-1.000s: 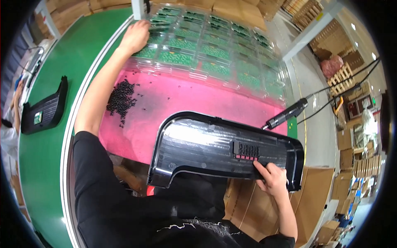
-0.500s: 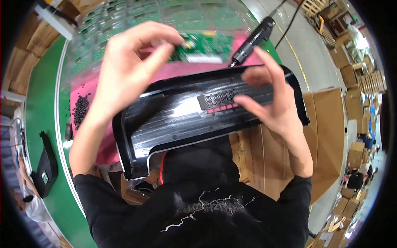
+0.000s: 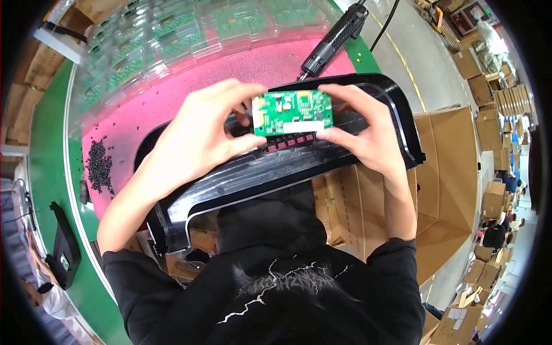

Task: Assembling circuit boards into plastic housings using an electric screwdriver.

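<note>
1. The green circuit board point(image 3: 293, 112) is held up in front of the black plastic shell point(image 3: 259, 172); whether they touch, I cannot tell.
2. The left hand point(image 3: 198, 135) is at the board's 9 o'clock end, its grip closed on that end — thumb low, fingers high.
3. The right hand point(image 3: 374, 132) mirrors it at 3 o'clock, its grip pinching the opposite end's corners.
4. From the board, a black power screwdriver point(image 3: 336, 40) lies at 1 o'clock, clear trays point(image 3: 178, 29) at 10.
5. Small black screws point(image 3: 99, 165) are heaped between 8 and 9 o'clock on the pink surface point(image 3: 247, 66).
</note>
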Available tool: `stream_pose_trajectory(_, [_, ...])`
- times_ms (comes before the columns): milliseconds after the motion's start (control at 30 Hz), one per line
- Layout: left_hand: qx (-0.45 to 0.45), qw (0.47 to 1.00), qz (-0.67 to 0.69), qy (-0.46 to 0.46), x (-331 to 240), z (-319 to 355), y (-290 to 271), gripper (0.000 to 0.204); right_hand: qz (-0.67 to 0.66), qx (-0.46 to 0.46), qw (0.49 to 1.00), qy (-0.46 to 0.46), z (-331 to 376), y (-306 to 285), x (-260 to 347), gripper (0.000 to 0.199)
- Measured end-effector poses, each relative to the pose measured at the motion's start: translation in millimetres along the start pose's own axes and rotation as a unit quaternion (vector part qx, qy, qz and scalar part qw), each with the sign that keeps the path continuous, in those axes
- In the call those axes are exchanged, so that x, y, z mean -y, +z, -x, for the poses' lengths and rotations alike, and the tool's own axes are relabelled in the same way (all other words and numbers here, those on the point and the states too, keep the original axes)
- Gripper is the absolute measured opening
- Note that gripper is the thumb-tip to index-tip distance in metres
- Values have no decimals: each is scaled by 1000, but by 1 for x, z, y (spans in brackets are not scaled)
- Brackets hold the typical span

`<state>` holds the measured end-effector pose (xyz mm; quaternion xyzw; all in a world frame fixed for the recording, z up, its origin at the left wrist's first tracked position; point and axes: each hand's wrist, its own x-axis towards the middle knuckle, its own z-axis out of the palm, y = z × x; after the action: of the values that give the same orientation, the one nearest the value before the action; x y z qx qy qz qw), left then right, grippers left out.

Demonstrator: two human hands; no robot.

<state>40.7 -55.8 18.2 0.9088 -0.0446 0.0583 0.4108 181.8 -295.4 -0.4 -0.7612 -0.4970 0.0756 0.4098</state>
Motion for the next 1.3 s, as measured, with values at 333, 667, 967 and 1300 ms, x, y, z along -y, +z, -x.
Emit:
stream_pose_trajectory(333, [70, 983, -170, -9, 19, -2, 16, 53, 43, 75, 996, 27, 1, 17, -25, 61])
stream_pose_trajectory(667, [84, 982, -168, -33, 16, 0, 19, 56, 52, 76, 995, 26, 3, 19, -29, 61])
stream_pose_trajectory(967, [99, 981, -167, -27, 17, -3, 7, 58, 58, 90, 994, 28, -2, 18, -27, 60])
stream_pose_trajectory(1300, [146, 978, -146, -26, 30, 1, 0, 65, 165, -101, 981, -10, -74, -19, -25, 43])
